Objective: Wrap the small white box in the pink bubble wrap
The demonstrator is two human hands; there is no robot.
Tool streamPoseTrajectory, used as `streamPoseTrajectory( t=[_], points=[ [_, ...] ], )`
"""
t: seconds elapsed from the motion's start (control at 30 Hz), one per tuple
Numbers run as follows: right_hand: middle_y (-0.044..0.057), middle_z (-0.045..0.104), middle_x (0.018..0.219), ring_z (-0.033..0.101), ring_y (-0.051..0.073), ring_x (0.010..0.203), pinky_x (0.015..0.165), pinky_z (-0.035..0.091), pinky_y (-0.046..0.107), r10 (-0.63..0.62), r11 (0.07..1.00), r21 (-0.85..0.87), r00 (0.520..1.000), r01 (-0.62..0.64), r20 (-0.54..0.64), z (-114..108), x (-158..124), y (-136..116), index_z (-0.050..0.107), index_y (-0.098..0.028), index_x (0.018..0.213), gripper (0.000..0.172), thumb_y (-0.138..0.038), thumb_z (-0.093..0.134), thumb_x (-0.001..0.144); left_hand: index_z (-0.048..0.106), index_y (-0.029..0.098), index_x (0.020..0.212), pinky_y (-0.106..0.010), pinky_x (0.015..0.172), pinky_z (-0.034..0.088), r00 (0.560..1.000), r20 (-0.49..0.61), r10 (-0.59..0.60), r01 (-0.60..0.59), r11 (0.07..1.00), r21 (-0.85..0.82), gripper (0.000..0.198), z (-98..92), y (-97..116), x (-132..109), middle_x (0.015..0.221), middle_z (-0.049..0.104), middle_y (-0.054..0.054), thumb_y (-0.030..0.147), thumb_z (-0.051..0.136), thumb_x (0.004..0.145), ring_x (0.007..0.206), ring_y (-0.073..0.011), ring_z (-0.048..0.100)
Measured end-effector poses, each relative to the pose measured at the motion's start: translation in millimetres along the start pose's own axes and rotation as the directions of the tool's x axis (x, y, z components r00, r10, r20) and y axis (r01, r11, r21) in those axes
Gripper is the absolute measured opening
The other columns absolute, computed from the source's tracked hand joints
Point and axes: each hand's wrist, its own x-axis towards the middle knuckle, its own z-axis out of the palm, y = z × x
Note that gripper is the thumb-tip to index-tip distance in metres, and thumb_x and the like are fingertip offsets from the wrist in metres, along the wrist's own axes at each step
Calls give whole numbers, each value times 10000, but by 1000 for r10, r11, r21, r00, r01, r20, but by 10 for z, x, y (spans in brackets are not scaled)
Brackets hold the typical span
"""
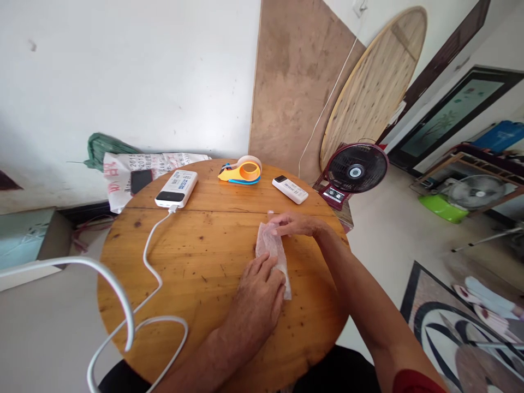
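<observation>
A thin, translucent plastic bag (271, 246) lies flat on the round wooden table (196, 256). My left hand (257, 297) rests palm down on the bag's near end, fingers stretched out over it. My right hand (291, 224) pinches the bag's far end between fingertips and thumb. The bag looks folded lengthwise into a narrow strip.
At the table's far side lie a white power bank (177, 188) with a white cable (153, 262), an orange tape dispenser (241, 171) and a white remote (290, 189). A black fan (355, 171) stands right of the table. Boards lean on the wall.
</observation>
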Motion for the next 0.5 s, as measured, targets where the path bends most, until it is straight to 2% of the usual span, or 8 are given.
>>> streamPoseTrajectory(
  t=[0.17, 0.33, 0.5],
  points=[
    [-15, 617, 785, 528, 126, 704, 637, 429, 235, 44, 994, -105, 999, -43, 7, -24, 46, 50, 719, -177, 834, 240, -403, 643, 809, 560, 177, 866, -540, 1002, 464, 1000, 11, -3, 3, 1000, -12, 114, 5, -11, 2, 1243, 594, -128, 109, 467, 866, 1242, -312, 492],
    [-16, 592, 767, 506, 119, 674, 597, 402, 230, 78, 989, -123, 997, -79, -16, -54, 59, 24, 668, -168, 797, 229, -392, 620, 811, 563, 170, 859, -533, 1009, 458, 1000, 18, -3, 3, 1000, -14, 124, -1, -12, 13, 1246, 593, -132, 104, 459, 865, 1244, -313, 490],
    [-33, 489, 673, 427, 99, 613, 559, 339, 225, 92, 989, -119, 996, -91, 2, -20, 59, 13, 569, -163, 662, 312, -426, 564, 831, 567, 168, 866, -531, 1006, 459, 1000, 14, -1, 1, 1000, -11, 121, -3, -9, 0, 1243, 595, -134, 113, 459, 871, 1243, -313, 494]
  ],
)
